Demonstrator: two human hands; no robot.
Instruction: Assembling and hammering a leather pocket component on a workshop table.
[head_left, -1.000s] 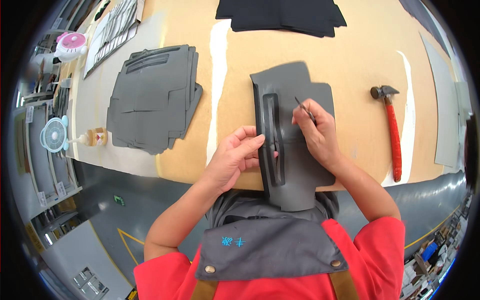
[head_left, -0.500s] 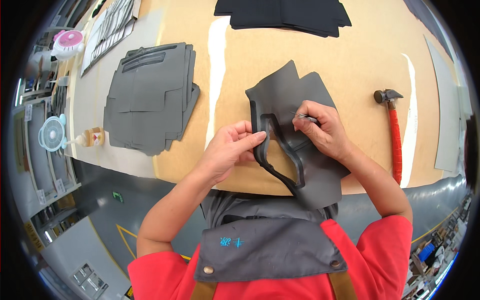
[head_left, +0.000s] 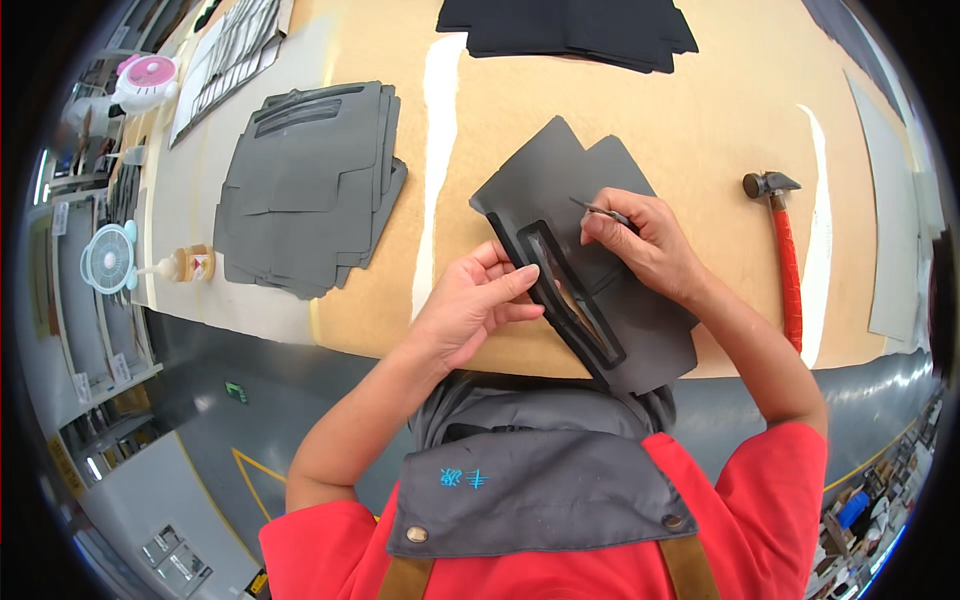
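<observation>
A dark grey cut panel (head_left: 600, 200) with a long slot framed in black lies tilted on the tan workbench (head_left: 700, 110) near its front edge. My left hand (head_left: 470, 310) pinches the black slot frame (head_left: 560, 290) at its left side, fingers closed on the edge. My right hand (head_left: 645, 245) rests on the panel and grips a thin metal tool (head_left: 598, 210) whose tip points up and left over the grey material.
A stack of similar grey panels (head_left: 310, 190) lies to the left. A red-handled hammer (head_left: 785, 255) sits to the right. Black sheets (head_left: 570, 30) lie at the far edge. A glue bottle (head_left: 185, 265), a small fan (head_left: 108, 257) and a pink fan (head_left: 150, 80) stand at the left.
The grey panel has been turned from upright to tilted, its top swung left. Both hands followed it; my left hand now pinches the slot frame.
</observation>
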